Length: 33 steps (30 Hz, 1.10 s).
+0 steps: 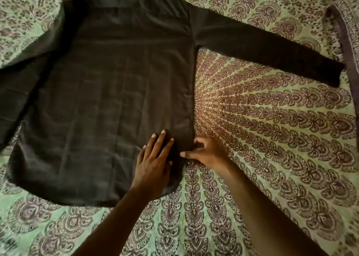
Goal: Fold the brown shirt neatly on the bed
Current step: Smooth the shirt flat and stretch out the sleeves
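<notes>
The dark brown long-sleeved shirt (108, 92) lies spread flat on the bed, collar away from me, hem near me. Its right sleeve (272, 57) stretches out to the right; the left sleeve (19, 80) runs off the left edge. My left hand (153, 160) rests flat on the shirt near its lower right corner, fingers straight and spread. My right hand (204, 152) sits at the shirt's right side seam near the hem, fingers curled and pinching the fabric edge.
The bed is covered by a green sheet with a brown paisley print (272, 139). A dark-bordered fold of the sheet (347, 41) rises at the far right, just past the sleeve cuff.
</notes>
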Each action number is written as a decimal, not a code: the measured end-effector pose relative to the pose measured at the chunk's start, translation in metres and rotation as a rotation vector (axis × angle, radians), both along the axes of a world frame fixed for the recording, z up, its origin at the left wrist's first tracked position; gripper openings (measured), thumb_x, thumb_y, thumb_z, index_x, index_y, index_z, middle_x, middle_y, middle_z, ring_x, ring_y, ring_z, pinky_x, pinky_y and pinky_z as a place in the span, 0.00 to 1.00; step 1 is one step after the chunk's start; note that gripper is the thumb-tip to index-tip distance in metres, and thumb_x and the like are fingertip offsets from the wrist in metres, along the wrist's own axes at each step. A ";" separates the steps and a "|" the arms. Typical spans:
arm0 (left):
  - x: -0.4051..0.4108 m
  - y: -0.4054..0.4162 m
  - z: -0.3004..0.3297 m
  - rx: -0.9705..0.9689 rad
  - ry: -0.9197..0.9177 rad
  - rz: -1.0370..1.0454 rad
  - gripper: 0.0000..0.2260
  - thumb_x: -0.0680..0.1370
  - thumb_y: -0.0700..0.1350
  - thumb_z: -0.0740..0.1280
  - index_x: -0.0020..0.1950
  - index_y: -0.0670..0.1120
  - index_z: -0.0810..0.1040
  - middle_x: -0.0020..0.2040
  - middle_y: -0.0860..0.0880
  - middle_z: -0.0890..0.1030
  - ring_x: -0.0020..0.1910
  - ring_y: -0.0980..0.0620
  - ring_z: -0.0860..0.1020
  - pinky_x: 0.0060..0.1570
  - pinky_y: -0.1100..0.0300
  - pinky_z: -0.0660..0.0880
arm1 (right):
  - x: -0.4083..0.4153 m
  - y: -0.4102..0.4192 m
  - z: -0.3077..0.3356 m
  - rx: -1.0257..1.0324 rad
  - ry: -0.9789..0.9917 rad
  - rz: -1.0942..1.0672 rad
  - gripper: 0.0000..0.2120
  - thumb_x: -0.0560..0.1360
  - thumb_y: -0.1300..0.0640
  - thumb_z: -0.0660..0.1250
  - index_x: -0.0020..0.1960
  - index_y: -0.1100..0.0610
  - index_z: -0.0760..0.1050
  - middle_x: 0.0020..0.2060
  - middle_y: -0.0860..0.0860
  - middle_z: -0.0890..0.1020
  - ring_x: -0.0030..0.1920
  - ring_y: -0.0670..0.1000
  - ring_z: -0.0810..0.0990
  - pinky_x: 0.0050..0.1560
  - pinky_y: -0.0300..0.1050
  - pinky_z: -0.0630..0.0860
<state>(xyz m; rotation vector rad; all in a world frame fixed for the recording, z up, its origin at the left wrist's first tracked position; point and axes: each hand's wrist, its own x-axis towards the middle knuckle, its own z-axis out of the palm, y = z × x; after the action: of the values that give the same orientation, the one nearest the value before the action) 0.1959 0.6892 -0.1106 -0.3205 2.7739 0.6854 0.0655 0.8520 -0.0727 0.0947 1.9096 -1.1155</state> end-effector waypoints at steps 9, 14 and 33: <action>0.029 0.007 -0.001 -0.028 0.044 -0.017 0.29 0.81 0.51 0.62 0.83 0.55 0.59 0.85 0.52 0.48 0.84 0.45 0.48 0.77 0.40 0.58 | 0.052 0.023 -0.004 0.018 -0.180 -0.133 0.05 0.75 0.62 0.76 0.50 0.62 0.83 0.36 0.57 0.84 0.23 0.46 0.73 0.24 0.39 0.67; 0.025 0.001 0.013 -0.092 0.047 -0.062 0.28 0.74 0.52 0.69 0.75 0.54 0.72 0.81 0.50 0.63 0.74 0.44 0.64 0.64 0.37 0.71 | 0.056 0.025 0.004 0.195 -0.099 0.035 0.04 0.75 0.64 0.76 0.47 0.63 0.81 0.31 0.55 0.83 0.19 0.42 0.75 0.19 0.35 0.65; 0.006 0.002 -0.025 -0.170 0.202 -0.358 0.39 0.80 0.68 0.57 0.85 0.49 0.53 0.85 0.49 0.49 0.84 0.46 0.49 0.80 0.41 0.51 | -0.140 -0.113 -0.017 0.456 1.170 0.446 0.26 0.80 0.49 0.67 0.73 0.59 0.69 0.72 0.58 0.71 0.72 0.59 0.70 0.68 0.56 0.75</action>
<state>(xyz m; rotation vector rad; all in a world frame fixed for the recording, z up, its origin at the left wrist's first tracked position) 0.2017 0.6913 -0.1360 0.2239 2.9715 0.4145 -0.0741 0.7385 -0.0893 -0.8671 2.9579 -0.3709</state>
